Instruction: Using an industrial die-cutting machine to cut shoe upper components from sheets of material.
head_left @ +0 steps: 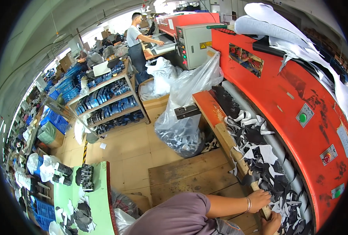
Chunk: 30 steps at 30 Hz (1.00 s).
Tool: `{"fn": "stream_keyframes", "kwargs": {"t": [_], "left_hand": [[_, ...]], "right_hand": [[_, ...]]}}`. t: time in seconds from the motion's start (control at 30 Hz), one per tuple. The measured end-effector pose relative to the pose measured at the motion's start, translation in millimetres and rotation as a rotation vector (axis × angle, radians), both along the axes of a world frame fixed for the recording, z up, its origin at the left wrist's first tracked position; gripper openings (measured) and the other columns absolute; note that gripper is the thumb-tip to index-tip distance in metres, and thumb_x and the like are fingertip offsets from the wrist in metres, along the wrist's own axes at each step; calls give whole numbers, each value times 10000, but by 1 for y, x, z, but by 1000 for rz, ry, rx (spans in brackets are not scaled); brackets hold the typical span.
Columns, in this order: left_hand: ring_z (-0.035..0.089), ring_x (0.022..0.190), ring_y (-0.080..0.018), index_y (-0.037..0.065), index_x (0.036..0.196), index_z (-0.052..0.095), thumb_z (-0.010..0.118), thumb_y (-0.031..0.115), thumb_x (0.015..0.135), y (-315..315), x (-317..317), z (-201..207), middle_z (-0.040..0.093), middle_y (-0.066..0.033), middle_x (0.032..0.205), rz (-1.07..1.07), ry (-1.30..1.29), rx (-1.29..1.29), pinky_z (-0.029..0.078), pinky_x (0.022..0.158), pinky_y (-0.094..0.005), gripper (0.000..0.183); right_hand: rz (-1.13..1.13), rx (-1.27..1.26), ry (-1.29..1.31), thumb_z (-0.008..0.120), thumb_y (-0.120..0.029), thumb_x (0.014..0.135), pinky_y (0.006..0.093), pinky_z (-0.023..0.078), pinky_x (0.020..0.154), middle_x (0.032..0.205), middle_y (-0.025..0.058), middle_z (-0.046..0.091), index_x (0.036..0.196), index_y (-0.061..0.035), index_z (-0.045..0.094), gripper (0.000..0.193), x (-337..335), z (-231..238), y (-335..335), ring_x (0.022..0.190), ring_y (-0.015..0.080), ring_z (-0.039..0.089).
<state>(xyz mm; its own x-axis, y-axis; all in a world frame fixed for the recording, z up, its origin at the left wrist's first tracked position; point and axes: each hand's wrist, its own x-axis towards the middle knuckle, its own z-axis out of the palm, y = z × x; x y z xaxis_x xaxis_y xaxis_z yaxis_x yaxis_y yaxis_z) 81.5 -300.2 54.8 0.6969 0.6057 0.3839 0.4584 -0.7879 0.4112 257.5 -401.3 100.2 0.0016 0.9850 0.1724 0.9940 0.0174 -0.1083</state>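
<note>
My left hand (259, 201), with a bracelet at its wrist, lies over the wooden rail (240, 166) along the machine's front. Its fingers are bent together at the edge of a heap of black and white cut scraps (256, 137); what they hold, if anything, is hidden. Close by, at the lower edge, my right hand (272, 224) is against the same rail, beside the scraps. Most of its fingers are out of sight. The scraps fill the trough between the rail and a long grey roller (278, 149).
The red machine (291, 94) bears green and red buttons, with white sheets (276, 31) on top. A clear bag of scraps (180, 135) stands beyond the wooden platform (189, 168). A green table (99, 184) is at left, a loaded shelf (111, 96) behind. Another person (135, 43) works farther off.
</note>
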Motion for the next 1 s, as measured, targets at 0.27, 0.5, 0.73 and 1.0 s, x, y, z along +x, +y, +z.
{"fn": "stream_keyframes", "kwargs": {"t": [0.27,0.5,0.73,1.0], "left_hand": [[666,794,-303,64,805,722,797,268,588,-13,-12,9,692,-119,824,-368,213,-538,517,698,-411,307],[605,700,-149,38,1295,469,634,24,742,64,48,-2,576,-147,1117,-160,-668,-812,498,622,-304,577],[633,790,-124,67,1514,41,687,-88,704,87,59,-15,405,-169,1415,-240,-598,-1087,537,652,-282,1048],[630,849,-201,44,1135,618,760,214,784,142,61,3,628,-110,992,-171,-21,-589,504,769,-322,415]], "right_hand": [[65,-559,416,723,-135,797,360,514,760,983,183,683,1139,0,634,378,24,64,-1,895,308,663],[29,109,141,860,-141,510,480,378,1017,1333,241,434,1274,-55,504,847,57,44,103,1183,416,454],[-14,95,392,818,-199,562,451,400,1000,1319,249,448,1088,-52,607,586,56,27,94,1203,415,444],[93,-332,1024,785,-382,739,408,406,1002,1351,253,350,1205,-84,617,579,53,9,106,1217,393,450]]}}
